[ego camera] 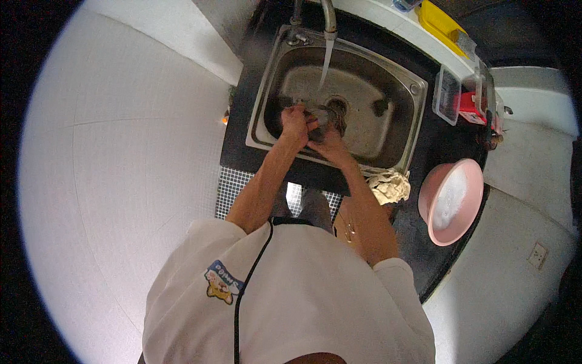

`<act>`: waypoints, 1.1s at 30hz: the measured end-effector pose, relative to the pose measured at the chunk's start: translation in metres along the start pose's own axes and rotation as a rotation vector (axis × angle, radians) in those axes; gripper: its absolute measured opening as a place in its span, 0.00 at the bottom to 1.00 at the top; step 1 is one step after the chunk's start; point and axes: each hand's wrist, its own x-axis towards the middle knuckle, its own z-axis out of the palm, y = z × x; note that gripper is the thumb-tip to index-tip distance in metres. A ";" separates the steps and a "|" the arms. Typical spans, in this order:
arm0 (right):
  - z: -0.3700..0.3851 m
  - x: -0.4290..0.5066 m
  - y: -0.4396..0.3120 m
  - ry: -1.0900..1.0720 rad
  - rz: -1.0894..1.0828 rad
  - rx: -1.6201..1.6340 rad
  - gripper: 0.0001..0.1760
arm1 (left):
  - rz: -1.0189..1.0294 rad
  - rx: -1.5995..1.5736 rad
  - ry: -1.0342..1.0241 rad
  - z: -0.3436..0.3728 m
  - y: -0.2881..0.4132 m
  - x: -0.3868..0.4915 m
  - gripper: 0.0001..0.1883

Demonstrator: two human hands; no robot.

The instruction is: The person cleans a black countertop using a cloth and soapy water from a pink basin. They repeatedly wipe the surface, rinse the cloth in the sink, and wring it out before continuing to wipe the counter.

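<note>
Both hands are low in a stainless steel sink, towards its near left side. My left hand grips a clear vessel, perhaps a glass or bowl; blur hides its exact shape. On the near right side of the vessel, my right hand is closed around it, its fingers blurred and partly hidden. Water runs from the metal faucet into the sink, beyond the hands. Just past the vessel is the drain.
A crumpled cream cloth hangs at the sink's near right corner. On the black counter, a pink basin holds white suds. Clear plastic containers, a red box and a yellow tray stand along the back right.
</note>
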 end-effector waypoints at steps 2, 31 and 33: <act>0.006 0.026 -0.018 0.026 0.107 0.178 0.30 | 0.145 0.061 -0.224 0.013 0.014 -0.001 0.13; -0.017 0.140 -0.027 -0.015 0.356 -0.165 0.26 | -0.124 0.229 -0.171 -0.029 -0.015 0.073 0.35; -0.028 0.145 -0.007 -0.117 0.459 0.048 0.30 | -0.113 0.327 -0.231 -0.046 -0.016 0.084 0.32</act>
